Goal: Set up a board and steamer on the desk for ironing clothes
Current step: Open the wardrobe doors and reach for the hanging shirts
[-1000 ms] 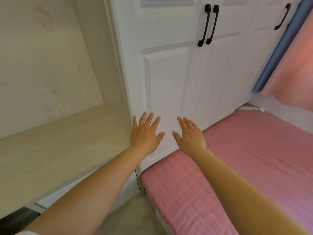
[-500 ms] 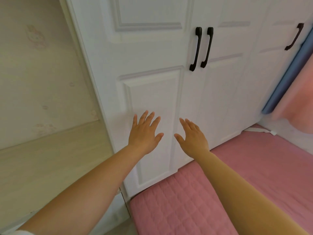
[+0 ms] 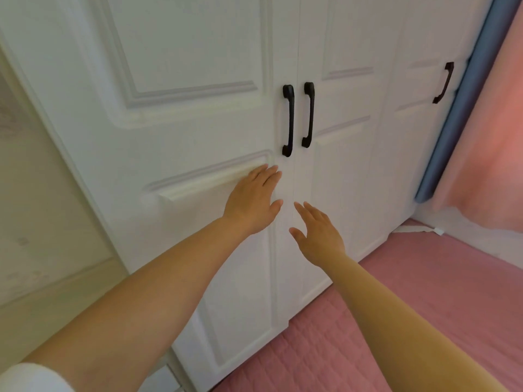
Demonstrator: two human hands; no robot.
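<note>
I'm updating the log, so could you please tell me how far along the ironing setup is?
Nothing looks done: no board or steamer is in view. In hand: the left hand and right hand reach, open and empty, toward the closed wardrobe doors, below the two black handles. Left: open the doors, presumably to fetch board and steamer, and set them on the desk.

Soft, even daylight fills the frame, warm pink glow spilling from the curtain (image 3: pixel 486 131) at upper right, faint shadows, wardrobe doors (image 3: pixel 198 80) bowing at the edges, slight overall softness.
</note>
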